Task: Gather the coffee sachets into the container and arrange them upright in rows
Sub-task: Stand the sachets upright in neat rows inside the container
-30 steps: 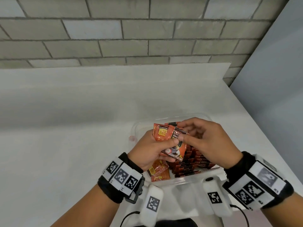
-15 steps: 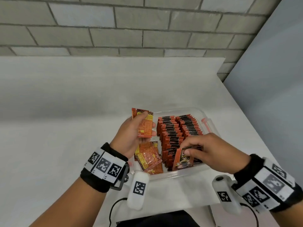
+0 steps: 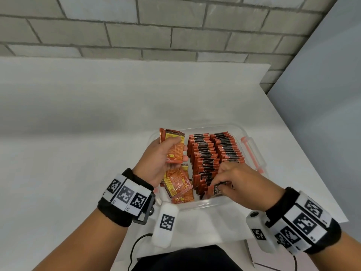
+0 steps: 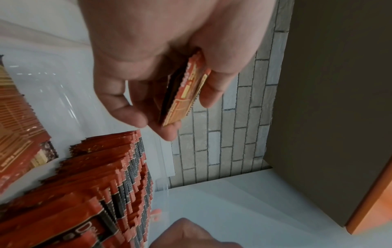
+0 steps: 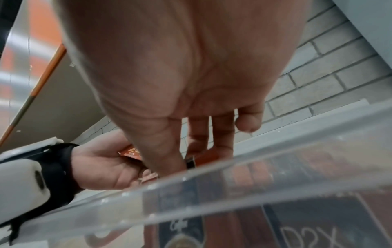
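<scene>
A clear plastic container sits on the white table. Two rows of upright orange-and-black coffee sachets fill its right part. Several loose sachets lie flat in its left near corner. My left hand holds a small stack of sachets above the container's left side, thumb on the front; the stack shows edge-on in the left wrist view. My right hand pinches one sachet at the near end of the left row, its lower part down among the others.
The container has a pink handle clip on its right side. A brick wall stands behind the table and a grey panel to the right. The table's right edge runs close to the container.
The hands parted: the left one drew the stack to the container's left side, and the right one carried a single sachet down to the near end of the row and lowered it in.
</scene>
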A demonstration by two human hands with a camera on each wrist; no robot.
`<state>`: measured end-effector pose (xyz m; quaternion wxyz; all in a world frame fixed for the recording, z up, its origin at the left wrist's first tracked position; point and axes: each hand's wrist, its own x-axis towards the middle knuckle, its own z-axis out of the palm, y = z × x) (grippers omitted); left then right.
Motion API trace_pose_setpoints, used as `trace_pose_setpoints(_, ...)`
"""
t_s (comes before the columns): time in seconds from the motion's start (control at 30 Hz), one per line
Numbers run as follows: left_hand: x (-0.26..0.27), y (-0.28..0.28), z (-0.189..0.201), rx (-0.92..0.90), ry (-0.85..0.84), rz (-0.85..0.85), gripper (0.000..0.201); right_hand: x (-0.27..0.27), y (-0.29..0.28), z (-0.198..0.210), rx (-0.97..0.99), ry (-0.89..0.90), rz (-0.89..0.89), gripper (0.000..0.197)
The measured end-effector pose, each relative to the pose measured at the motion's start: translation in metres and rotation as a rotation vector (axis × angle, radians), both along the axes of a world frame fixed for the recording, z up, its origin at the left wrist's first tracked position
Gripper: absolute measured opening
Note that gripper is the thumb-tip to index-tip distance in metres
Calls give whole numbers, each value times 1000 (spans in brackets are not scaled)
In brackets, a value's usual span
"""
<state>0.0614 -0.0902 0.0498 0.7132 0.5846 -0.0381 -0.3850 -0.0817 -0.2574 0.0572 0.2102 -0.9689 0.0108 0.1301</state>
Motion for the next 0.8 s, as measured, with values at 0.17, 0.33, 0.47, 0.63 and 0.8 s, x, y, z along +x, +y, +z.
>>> trace_pose_setpoints(0.17, -1, -2, 0, 15, 6, -16, 9, 5, 4, 4, -5, 14, -8, 9)
trace_pose_setpoints(0.33, -1, -2, -1, 20, 3, -31, 10, 10, 7, 0, -65, 62, 1, 6)
trace_pose_setpoints(0.47, -3, -3, 0, 19, -3, -48, 11, 13, 8, 0, -103, 92, 12, 6)
trace_pose_setpoints(0.63, -3, -3, 0, 17, -5, -51, 12, 17, 5, -2, -127, 116, 30, 3)
trace_pose_setpoints(0.8, -3, -4, 0, -5, 17, -54, 13, 19, 3, -3, -122, 138, 1, 10)
